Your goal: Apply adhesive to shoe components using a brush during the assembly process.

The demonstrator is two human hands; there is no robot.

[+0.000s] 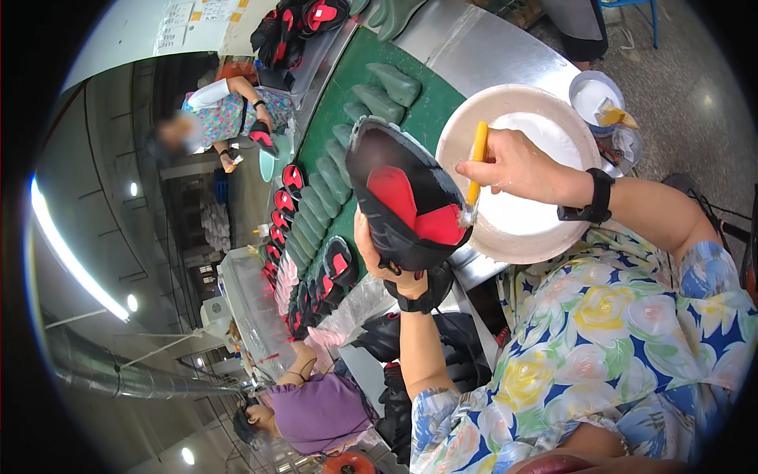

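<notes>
My left hand [371, 249] is wrapped round a black shoe upper [391, 229] with red parts, holding it up with its bottom side and rim turned towards me. In my right hand [517, 162] is a brush with a yellow handle [479, 150], gripped between thumb and fingers. Its pale bristles touch the edge of the upper at the end nearest me, beside a red patch. Just behind the brush stands a wide cream basin [454, 126] holding white liquid [517, 209]. Some fingers of my left hand are hidden behind the upper.
Grey-green shoe lasts [383, 103] lie in rows on a green belt [434, 87], with black-and-red uppers [339, 261] along it. Dark uppers [458, 340] are piled near my left arm. A small white tub [588, 99] stands right. Two co-workers [237, 110] [320, 411] are at left.
</notes>
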